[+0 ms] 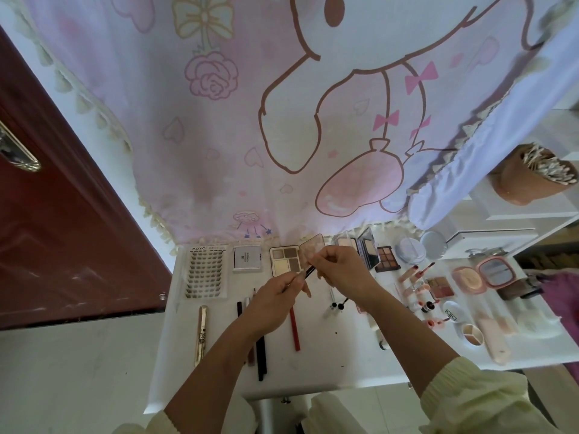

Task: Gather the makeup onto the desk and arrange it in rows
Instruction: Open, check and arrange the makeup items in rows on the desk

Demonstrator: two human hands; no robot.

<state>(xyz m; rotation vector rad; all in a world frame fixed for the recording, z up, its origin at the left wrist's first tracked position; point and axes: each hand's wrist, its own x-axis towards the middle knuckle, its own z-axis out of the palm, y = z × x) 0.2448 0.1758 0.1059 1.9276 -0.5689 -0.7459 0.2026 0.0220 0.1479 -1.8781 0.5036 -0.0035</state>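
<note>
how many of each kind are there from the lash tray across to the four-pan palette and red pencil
lash tray: 1
closed square compact: 1
open four-pan palette: 1
gold tube: 1
red pencil: 1
dark pencils, partly hidden: 3
total: 8

Soft, even daylight glows through the pink curtain [219,136], brightest low down where it meets the white tabletop [344,364]. Shadows there are faint and short, and a darker band lies along the curtain's right fold. The wide lens bends the door [62,230] and the tabletop edges; the right side looks soft.
</note>
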